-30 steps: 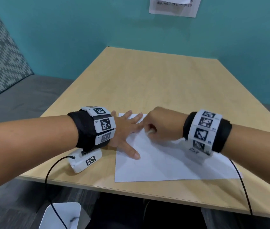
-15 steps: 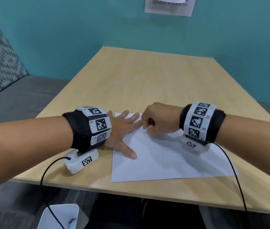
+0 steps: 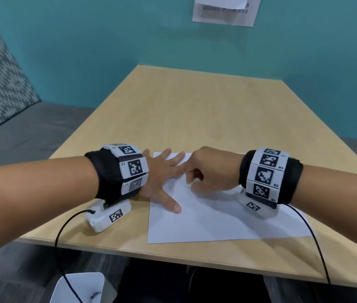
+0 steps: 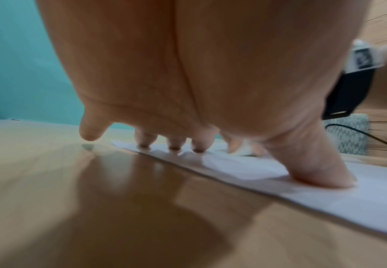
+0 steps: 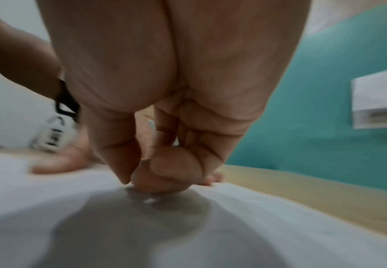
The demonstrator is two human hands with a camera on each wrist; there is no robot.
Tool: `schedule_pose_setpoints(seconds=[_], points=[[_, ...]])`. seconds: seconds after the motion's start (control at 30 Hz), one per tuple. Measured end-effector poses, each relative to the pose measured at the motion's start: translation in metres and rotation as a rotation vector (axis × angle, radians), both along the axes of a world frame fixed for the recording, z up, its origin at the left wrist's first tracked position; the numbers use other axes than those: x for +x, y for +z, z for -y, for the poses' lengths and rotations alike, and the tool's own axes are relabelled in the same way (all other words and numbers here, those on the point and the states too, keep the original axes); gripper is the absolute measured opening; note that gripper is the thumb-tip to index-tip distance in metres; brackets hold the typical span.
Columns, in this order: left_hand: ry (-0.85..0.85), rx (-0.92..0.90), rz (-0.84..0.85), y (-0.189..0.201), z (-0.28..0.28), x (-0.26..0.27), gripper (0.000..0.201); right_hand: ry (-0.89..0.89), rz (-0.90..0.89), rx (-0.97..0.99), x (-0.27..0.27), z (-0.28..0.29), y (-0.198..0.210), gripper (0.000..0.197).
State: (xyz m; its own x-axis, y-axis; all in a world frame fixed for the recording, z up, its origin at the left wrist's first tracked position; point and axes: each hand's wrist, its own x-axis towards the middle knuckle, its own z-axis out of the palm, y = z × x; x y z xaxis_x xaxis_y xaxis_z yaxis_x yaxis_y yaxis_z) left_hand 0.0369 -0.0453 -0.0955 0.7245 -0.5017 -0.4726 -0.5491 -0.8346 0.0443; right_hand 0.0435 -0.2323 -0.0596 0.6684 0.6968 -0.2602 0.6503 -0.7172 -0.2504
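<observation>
Teal-walled booth, wooden table; white paper sheet lies flat near the front edge; left hand spread wide, pressing its left margin; right hand curled, pinching a small white piece onto the sheet; paper likely light, floppy, slides and creases easily; best pinned flat, lifted by a corner.

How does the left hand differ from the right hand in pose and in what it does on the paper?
The left hand lies flat with straight, spread fingers; the right hand is curled. The left hand presses the paper down on the table and holds nothing; the right hand seems to pinch a small white piece against it, too blurred to name. Both touch the paper and wear marked wristbands.
</observation>
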Motion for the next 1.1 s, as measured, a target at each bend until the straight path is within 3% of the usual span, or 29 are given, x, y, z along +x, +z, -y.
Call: schedule_pose_setpoints(seconds=[0.07,0.2,0.37,0.53,0.7,0.87,1.0,1.1], points=[[-0.003,-0.002,0.002,0.001,0.001,0.0,0.114,0.032,-0.027,0.006,-0.003,0.002,0.0,0.01],[0.016,0.047,0.014,0.001,0.002,0.001,0.121,-0.098,0.037,0.05,0.02,0.016,0.005,0.012],[0.0,0.021,0.005,0.002,0.002,0.0,0.112,0.041,-0.026,0.021,-0.004,0.001,0.002,0.01],[0.019,0.051,0.014,0.003,0.003,-0.001,0.123,-0.048,0.051,0.052,0.017,0.011,0.005,0.014],[0.016,0.04,0.003,0.003,0.003,0.0,0.123,0.058,-0.016,0.014,-0.002,0.005,0.003,0.009],[0.026,0.062,0.008,0.005,0.004,-0.002,0.124,-0.028,0.093,0.018,0.017,0.013,0.006,0.012],[0.018,0.043,0.01,0.002,0.003,-0.001,0.123,0.085,-0.005,0.011,-0.013,0.005,0.001,0.01],[0.025,0.064,0.007,0.005,0.004,-0.002,0.122,0.01,0.063,-0.002,0.008,0.014,0.005,0.012]])
